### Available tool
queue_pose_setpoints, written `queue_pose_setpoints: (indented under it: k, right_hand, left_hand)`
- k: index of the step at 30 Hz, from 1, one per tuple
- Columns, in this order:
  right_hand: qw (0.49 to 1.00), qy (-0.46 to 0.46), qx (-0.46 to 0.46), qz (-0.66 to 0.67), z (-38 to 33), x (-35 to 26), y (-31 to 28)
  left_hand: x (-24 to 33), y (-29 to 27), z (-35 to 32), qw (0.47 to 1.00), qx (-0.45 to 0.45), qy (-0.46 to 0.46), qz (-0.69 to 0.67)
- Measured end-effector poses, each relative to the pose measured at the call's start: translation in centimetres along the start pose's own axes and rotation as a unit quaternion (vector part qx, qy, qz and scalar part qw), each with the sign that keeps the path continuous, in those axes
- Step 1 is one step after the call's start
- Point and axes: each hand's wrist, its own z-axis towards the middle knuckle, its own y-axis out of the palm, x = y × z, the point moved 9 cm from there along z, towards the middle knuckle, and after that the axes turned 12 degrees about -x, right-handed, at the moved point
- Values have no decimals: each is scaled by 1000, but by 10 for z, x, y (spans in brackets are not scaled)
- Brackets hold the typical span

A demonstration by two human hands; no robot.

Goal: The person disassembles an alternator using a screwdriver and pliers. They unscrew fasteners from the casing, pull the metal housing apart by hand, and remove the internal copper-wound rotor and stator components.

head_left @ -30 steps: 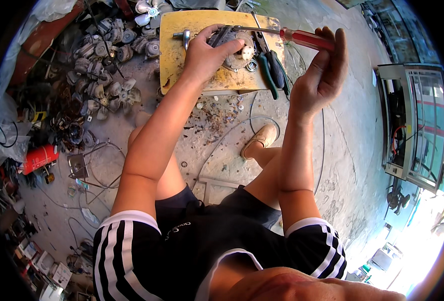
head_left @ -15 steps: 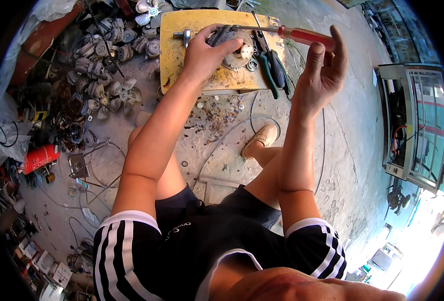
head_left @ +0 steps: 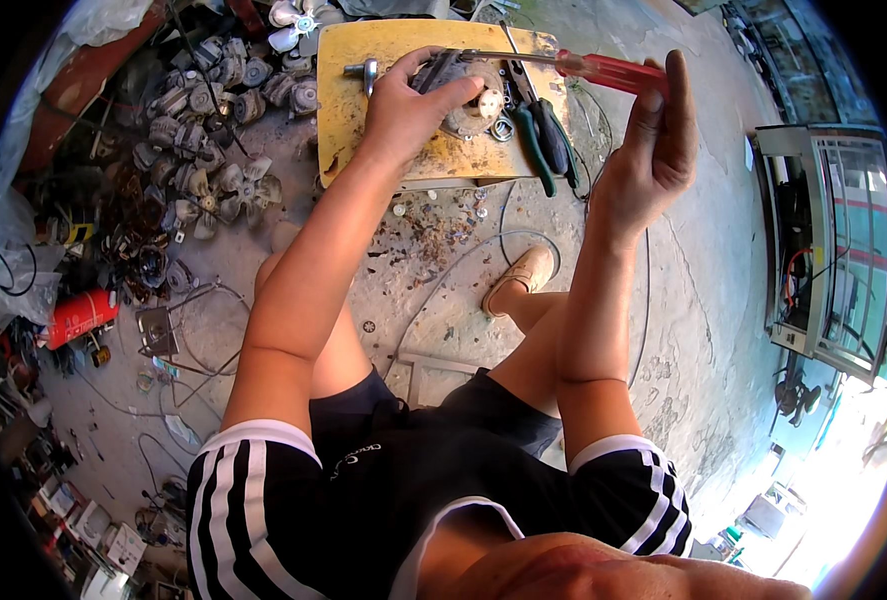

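Note:
My left hand (head_left: 403, 115) is closed around a small electric motor (head_left: 473, 110) on the yellow board, its thumb lying over the top beside the pale central hub. A screwdriver (head_left: 603, 72) with a clear red handle lies level, its shank reaching left to the motor's far side; the tip's exact contact is hard to see. At the handle's butt end, the thumb and fingers of my right hand (head_left: 651, 165) pinch it. Just right of the motor are metal rings (head_left: 503, 128), green-handled pliers (head_left: 535, 150) and a dark-handled tool (head_left: 555, 142). A socket wrench (head_left: 370, 75) sits left of my left hand.
The yellow board (head_left: 348, 130) tops a low stand. Piled motors (head_left: 203, 95) and fan blades (head_left: 208, 200) cover the floor at left, near a red cylinder (head_left: 81, 318). A cable (head_left: 443, 265) loops by my foot. A glass-fronted cabinet (head_left: 833, 250) stands at right.
My right hand has shifted slightly right, its thumb and fingers turning about the screwdriver's handle end. The left hand and the motor stay in place.

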Motion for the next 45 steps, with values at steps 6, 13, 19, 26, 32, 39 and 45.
queue_pose_setpoints:
  k: [6,13,19,26,32,39,45]
  right_hand:
    - [998,3,-15,-55,-3,4,0]
    - [999,-3,2,46,3,1,1]
    - [1000,19,-21,-8,1,5,-1]
    - [1000,17,2,9,-2,3,3]
    - [1000,-21,-15,17,3,-1,5]
    - [997,-58,-28,30,-1,-3,7]
    - [1000,-2,-3,17,-5,-6,11]
  left_hand:
    - [5,3,-2,1000,0,-8,-14]
    - [12,6,-6,1000,-8,-15,4]
    - [0,1,0,1000,-14,-1,1]
    - [2,3,-1,1000,-14,-4,9]
    - [-1,-1,0,1000,-8,-9,17]
    - [0,0,0,999,-13,-5,29]
    - [2,1,-1,1000,-1,8,9]
